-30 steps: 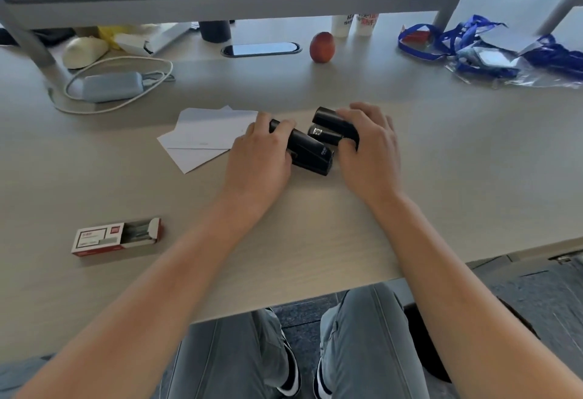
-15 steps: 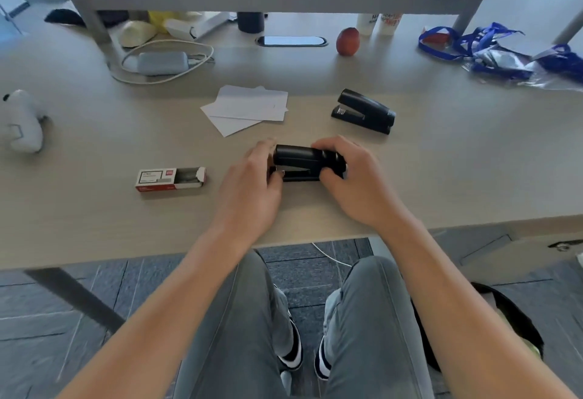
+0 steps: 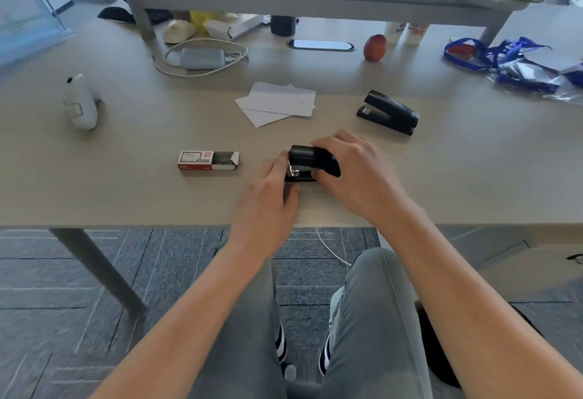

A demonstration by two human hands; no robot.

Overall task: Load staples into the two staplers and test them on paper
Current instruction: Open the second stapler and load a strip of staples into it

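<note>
A black stapler (image 3: 304, 162) rests near the desk's front edge, its metal nose facing left. My right hand (image 3: 353, 174) wraps over its top and back end. My left hand (image 3: 268, 196) holds its front and base from the left. A second black stapler (image 3: 389, 112) lies alone further back on the right. An open red-and-white staple box (image 3: 208, 160) sits left of my hands. A few white paper sheets (image 3: 279, 102) lie behind, in the middle of the desk.
A white mouse-like gadget (image 3: 81, 102) stands at the left. A grey charger with a white cable (image 3: 202, 58), a red apple (image 3: 374, 47) and blue lanyards (image 3: 504, 61) sit at the back. The desk's front edge (image 3: 126, 225) runs just below my hands.
One stapler came toward the desk's front edge in both hands, away from the other stapler. Since half a second ago its top has tilted up, showing the metal nose.
</note>
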